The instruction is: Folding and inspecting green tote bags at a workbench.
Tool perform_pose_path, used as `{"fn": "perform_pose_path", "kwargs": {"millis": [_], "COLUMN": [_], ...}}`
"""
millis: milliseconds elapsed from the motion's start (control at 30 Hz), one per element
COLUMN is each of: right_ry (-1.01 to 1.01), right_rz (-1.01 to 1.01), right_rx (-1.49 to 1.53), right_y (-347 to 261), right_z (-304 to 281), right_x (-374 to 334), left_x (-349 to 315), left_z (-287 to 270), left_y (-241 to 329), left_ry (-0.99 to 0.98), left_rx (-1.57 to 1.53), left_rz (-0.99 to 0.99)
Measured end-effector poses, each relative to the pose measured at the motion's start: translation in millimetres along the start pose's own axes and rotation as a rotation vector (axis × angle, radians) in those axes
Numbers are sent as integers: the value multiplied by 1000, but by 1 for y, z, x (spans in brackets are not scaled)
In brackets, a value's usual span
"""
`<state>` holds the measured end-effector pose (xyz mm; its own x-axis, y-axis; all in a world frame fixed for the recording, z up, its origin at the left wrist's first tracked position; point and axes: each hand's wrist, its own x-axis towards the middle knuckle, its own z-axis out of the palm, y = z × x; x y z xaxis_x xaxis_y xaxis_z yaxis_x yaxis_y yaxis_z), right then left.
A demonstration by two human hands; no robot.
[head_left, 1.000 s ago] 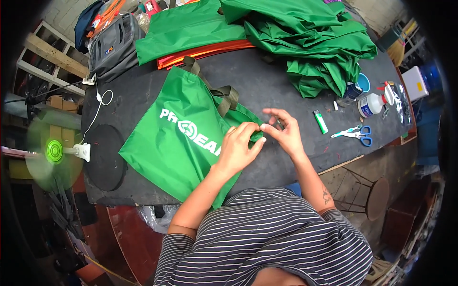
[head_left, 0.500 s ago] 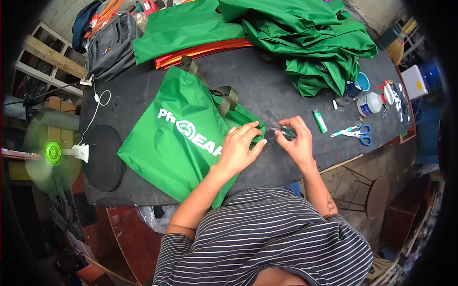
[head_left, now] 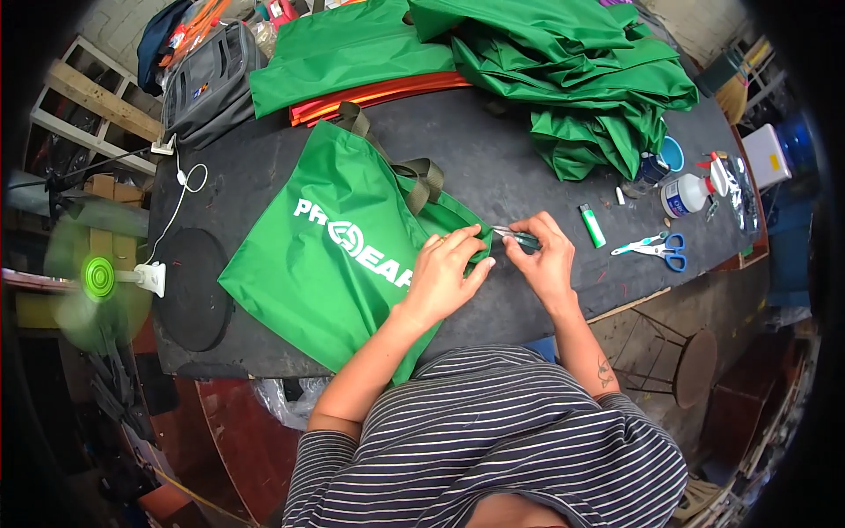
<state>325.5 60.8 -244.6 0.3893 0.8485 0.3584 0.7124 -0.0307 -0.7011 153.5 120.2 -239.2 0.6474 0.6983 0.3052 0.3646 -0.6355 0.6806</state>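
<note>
A green tote bag (head_left: 299, 255) with white print and dark olive handles (head_left: 424, 183) lies slantwise on the table. My left hand (head_left: 440, 277) rests on its right part, fingers and thumb closed around the top corner of the bag. Just right of that corner, my right hand (head_left: 547, 264) grips small thread snips (head_left: 526, 239) with dark green handles. Their pointed metal blades face left and reach the bag's edge. Whether the tips touch the fabric I cannot tell.
Piled green fabric (head_left: 572, 70) covers the far side of the dark table (head_left: 493, 150). To the right lie a green lighter (head_left: 591, 226), blue-handled scissors (head_left: 656, 248) and a spray bottle (head_left: 685, 194). A clip fan (head_left: 99, 278) spins at left; a grey bag (head_left: 211, 88) stands far left.
My right hand has turned slightly and brought the snips' blades left and up to the bag's corner. My left hand keeps its hold on the bag.
</note>
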Motion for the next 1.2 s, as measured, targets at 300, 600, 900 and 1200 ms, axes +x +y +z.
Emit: {"fn": "perform_pose_path", "kwargs": {"millis": [300,600,900,1200], "right_ry": [2,-15,-188,-129], "right_rz": [0,83,209,79], "right_rx": [26,26,15,-53], "right_y": [-4,6,1,-4], "right_z": [1,-3,-12,-9], "right_x": [-1,4,10,11], "left_x": [-1,-2,-3,-3], "left_z": [1,3,4,4], "left_y": [-2,-3,-4,-3], "left_ry": [7,-3,6,10], "left_rx": [-6,18,25,22], "left_rz": [20,28,38,40]}}
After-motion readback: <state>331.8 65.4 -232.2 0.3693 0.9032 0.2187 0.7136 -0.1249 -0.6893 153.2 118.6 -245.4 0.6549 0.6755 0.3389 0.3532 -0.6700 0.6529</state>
